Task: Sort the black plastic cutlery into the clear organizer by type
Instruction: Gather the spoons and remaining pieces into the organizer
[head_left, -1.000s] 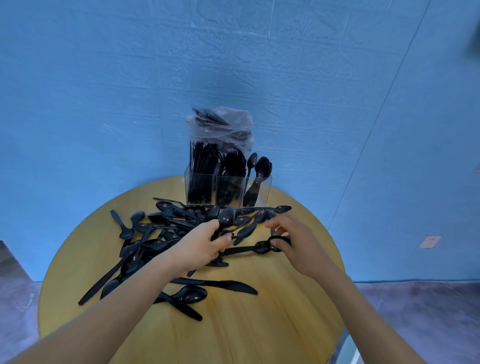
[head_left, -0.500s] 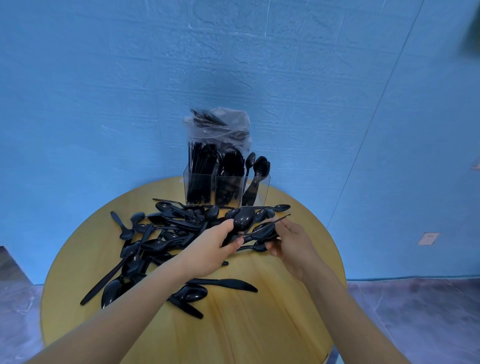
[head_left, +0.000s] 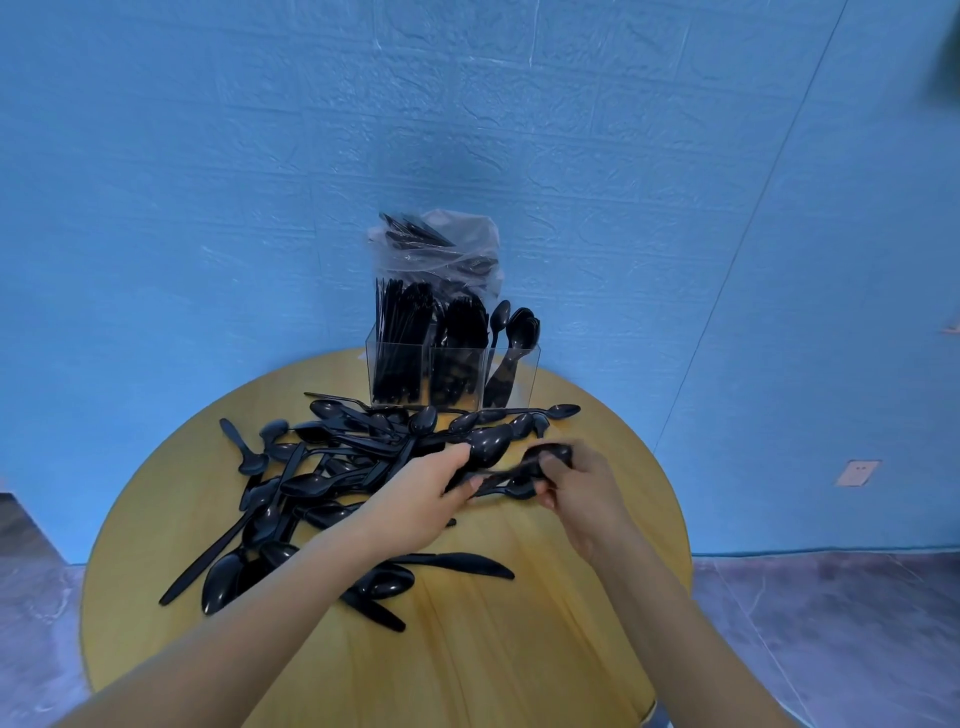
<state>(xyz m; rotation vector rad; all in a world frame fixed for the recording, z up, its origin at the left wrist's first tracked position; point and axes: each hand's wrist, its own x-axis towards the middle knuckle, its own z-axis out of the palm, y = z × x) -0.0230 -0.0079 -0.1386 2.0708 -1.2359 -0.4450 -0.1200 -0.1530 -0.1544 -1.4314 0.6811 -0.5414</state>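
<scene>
the clear organizer (head_left: 452, 376) stood at the far edge of the round wooden table (head_left: 519, 649), against the blue wall (head_left: 208, 182). its left cell was packed with upright black pieces, the middle one likewise, and the right cell held a few spoons (head_left: 511, 338) leaning bowl-up; which types filled the left and middle cells could not be told. just behind the organizer rose a clear plastic bag (head_left: 441, 244) with more black cutlery inside. in front of the organizer and to its left lay the unsorted pile (head_left: 332, 467), mostly spoons crossed over one another, reaching almost to the organizer's base. nearer than the pile, a knife (head_left: 457, 564) lay flat beside two more pieces. the left hand (head_left: 421, 499) was in front of the organizer, fingers curled around a spoon (head_left: 485, 447) whose bowl stuck out past the fingertips. the right hand (head_left: 582, 493) was just beside it, nearly touching, its fingers curled round a blurred bundle of spoons (head_left: 524, 475) that stretched between the two hands. the loose spoons at the pile's far edge lay between the hands and the organizer. past the table, to the organizer's right, a wall socket (head_left: 857, 473) sat low above the grey floor (head_left: 831, 623).
</scene>
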